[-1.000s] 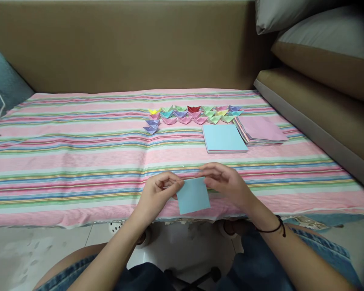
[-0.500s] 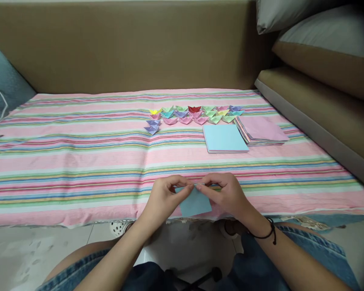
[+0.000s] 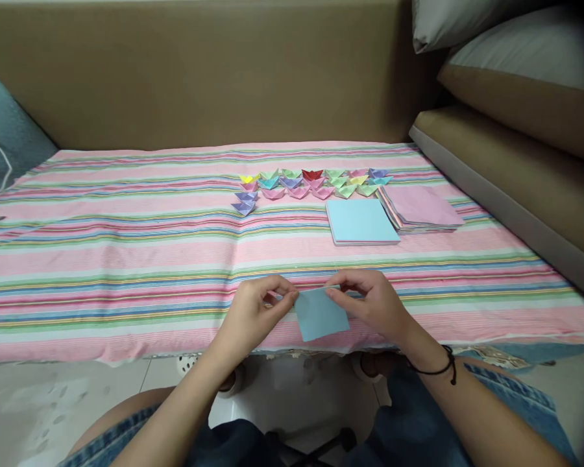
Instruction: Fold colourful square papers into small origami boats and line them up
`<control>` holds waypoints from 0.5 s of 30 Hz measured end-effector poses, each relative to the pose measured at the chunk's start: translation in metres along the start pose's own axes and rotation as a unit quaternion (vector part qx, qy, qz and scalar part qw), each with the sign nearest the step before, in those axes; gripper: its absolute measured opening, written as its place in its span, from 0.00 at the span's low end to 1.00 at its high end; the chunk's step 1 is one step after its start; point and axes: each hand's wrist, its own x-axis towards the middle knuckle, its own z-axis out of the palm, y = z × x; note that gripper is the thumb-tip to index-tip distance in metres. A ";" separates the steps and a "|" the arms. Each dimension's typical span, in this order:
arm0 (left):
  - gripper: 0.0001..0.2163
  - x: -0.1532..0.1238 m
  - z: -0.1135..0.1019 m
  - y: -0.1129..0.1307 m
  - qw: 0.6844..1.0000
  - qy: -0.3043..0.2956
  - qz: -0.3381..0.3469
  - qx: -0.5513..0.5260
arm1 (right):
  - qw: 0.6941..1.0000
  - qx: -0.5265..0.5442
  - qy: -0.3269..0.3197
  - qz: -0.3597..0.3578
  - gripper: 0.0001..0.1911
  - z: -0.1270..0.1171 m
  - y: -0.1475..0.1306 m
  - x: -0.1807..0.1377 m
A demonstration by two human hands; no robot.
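A small light-blue paper square (image 3: 321, 316) is held up just above the near edge of the striped cloth (image 3: 126, 259). My left hand (image 3: 255, 314) pinches its top left corner. My right hand (image 3: 370, 303) pinches its top edge near the middle; a black band sits on that wrist. Farther back lie a stack of light-blue paper (image 3: 361, 221) and a stack of pink paper (image 3: 422, 207). Behind them stand rows of small folded paper boats (image 3: 311, 183) in several colours.
A brown backrest (image 3: 199, 71) rises behind the cloth. Brown and grey cushions (image 3: 516, 97) are piled at the right. A teal cushion (image 3: 4, 143) sits at the far left. My knees in denim and a white tiled floor show below.
The hands dropped and came together over the blue paper, then rose slightly and moved apart; the paper now hangs tilted a little to the right.
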 end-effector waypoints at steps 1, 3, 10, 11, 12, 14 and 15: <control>0.07 0.000 0.001 0.000 1.000 -0.008 -0.001 0.002 | 1.000 -0.005 -0.007 -0.002 0.06 0.001 0.001 0.000; 0.06 -0.001 0.005 -0.001 1.000 -0.026 0.004 0.006 | 1.000 -0.010 -0.021 -0.011 0.05 0.005 0.002 0.000; 0.04 -0.003 0.016 0.001 0.999 -0.031 0.002 -0.027 | 0.998 -0.030 -0.038 -0.039 0.07 0.014 0.000 -0.002; 0.05 -0.003 0.017 0.001 0.999 -0.027 0.003 -0.030 | 0.998 -0.032 -0.031 -0.037 0.07 0.015 0.000 -0.003; 0.05 -0.003 0.017 0.002 0.999 -0.025 0.005 -0.029 | 0.999 -0.032 -0.025 -0.036 0.07 0.015 -0.001 -0.003; 0.06 -0.003 0.017 0.003 0.999 -0.028 0.010 -0.012 | 0.999 -0.030 -0.022 -0.034 0.07 0.014 -0.002 -0.003; 0.06 -0.003 0.016 0.003 0.999 -0.031 0.013 0.001 | 0.999 -0.029 -0.024 -0.034 0.07 0.013 -0.003 -0.003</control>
